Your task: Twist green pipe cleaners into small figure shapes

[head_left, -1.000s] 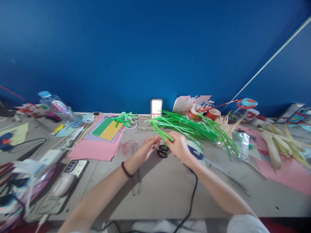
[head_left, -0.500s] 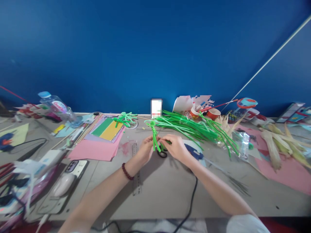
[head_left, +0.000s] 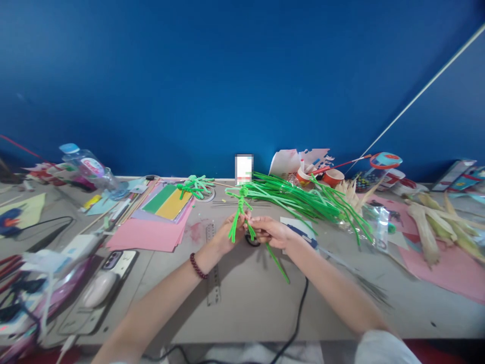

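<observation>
A bright green pipe-cleaner figure [head_left: 241, 203] with twisted body and spread legs stands upright between my hands. My left hand [head_left: 228, 233] is closed on its lower part, partly hidden behind one leg. My right hand [head_left: 271, 230] pinches at the other leg, and a loose green pipe cleaner [head_left: 278, 264] sticks out below it toward the lower right. Its fingertips meet those of my left hand, so the exact grip is hidden. Just beneath the hands, a black loop [head_left: 253, 241], perhaps a scissors handle, lies on the table.
Behind my right hand lies a heap of green pipe cleaners [head_left: 314, 199]. A blue glue gun [head_left: 303, 236] is close to my right wrist, its cord [head_left: 299, 318] running forward. A clear ruler [head_left: 213, 273] lies under my left forearm. Pink paper [head_left: 147, 235] and a phone [head_left: 81, 313] are left.
The figure's legs have spread apart and it has turned slightly. A loose pipe-cleaner end now shows below my right hand, which has rotated with its fingers toward the figure.
</observation>
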Tool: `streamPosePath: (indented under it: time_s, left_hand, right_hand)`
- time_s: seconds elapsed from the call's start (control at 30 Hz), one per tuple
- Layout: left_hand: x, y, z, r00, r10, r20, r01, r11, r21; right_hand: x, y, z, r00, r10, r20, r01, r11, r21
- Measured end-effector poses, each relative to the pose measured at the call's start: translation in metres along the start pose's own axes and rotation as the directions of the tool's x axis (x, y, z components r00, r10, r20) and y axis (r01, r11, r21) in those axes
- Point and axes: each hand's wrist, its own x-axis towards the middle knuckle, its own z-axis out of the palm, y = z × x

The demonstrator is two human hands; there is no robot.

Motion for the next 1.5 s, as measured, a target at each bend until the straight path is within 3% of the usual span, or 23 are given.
streamPosePath:
  time_s: [0.1,0.2,0.3,0.4,0.5,0.6,0.8,0.93,1.0,1.07,1.13,1.2,1.27,1.37,1.5]
  left_hand:
    - [0.003,-0.001,-0.007,0.998,0.027,-0.057,-0.025,0.999,0.033]
    - [0.005,0.003,-0.012,0.994,0.058,-0.09,-0.051,0.996,0.079]
    - [0.006,0.008,-0.013,0.992,0.066,-0.111,-0.061,0.997,0.052]
    - [0.005,0.011,-0.009,0.989,0.068,-0.129,-0.061,0.997,0.053]
    - [0.001,0.01,-0.003,0.978,0.136,-0.157,-0.097,0.968,0.232]
    - [-0.003,0.006,0.004,0.969,0.16,-0.189,-0.095,0.945,0.312]
    - [-0.005,0.002,0.009,0.936,0.248,-0.249,-0.174,0.943,0.284]
    - [-0.004,0.002,0.005,0.951,0.215,-0.222,-0.141,0.941,0.307]
    - [-0.003,0.002,0.001,0.959,0.199,-0.204,-0.135,0.947,0.292]
    - [-0.002,0.003,-0.002,0.966,0.194,-0.171,-0.147,0.956,0.254]
    - [-0.003,0.003,-0.002,0.978,0.169,-0.121,-0.143,0.971,0.192]
    - [-0.004,0.005,0.0,0.99,0.124,-0.062,-0.117,0.987,0.113]
    - [-0.006,0.007,0.002,0.996,0.086,-0.001,-0.086,0.995,0.046]
    - [-0.008,0.008,0.002,0.995,0.055,0.079,-0.056,0.998,0.008]
    - [-0.007,0.009,-0.004,0.99,0.042,0.135,-0.041,0.999,-0.005]
  right_hand:
    - [0.002,0.0,-0.003,0.986,-0.103,-0.128,0.082,0.984,-0.16]
    - [-0.002,-0.005,-0.004,0.91,-0.343,-0.235,0.197,0.854,-0.482]
    - [-0.011,-0.011,0.001,0.763,-0.626,-0.16,0.242,0.507,-0.827]
    - [-0.02,-0.009,0.009,0.651,-0.757,-0.054,0.056,0.118,-0.991]
    - [-0.024,-0.001,0.016,0.645,-0.764,0.024,-0.137,-0.147,-0.98]
    - [-0.022,0.003,0.017,0.668,-0.741,0.074,-0.168,-0.247,-0.954]
    - [-0.019,-0.003,0.011,0.673,-0.739,0.019,-0.067,-0.086,-0.994]
    - [-0.017,-0.001,0.013,0.692,-0.722,-0.017,-0.068,-0.042,-0.997]
    - [-0.017,-0.002,0.014,0.697,-0.716,-0.036,0.001,0.051,-0.999]
    - [-0.017,-0.006,0.012,0.725,-0.684,-0.082,0.121,0.245,-0.962]
    - [-0.016,-0.011,0.008,0.823,-0.546,-0.158,0.198,0.536,-0.82]
    - [-0.015,-0.014,0.003,0.944,-0.28,-0.171,0.141,0.816,-0.56]
    - [-0.013,-0.015,-0.001,0.996,-0.049,-0.078,0.025,0.957,-0.288]
    - [-0.01,-0.011,-0.001,0.995,0.078,0.054,-0.075,0.996,-0.057]
    - [-0.008,-0.006,0.005,0.995,0.061,0.074,-0.06,0.998,-0.018]
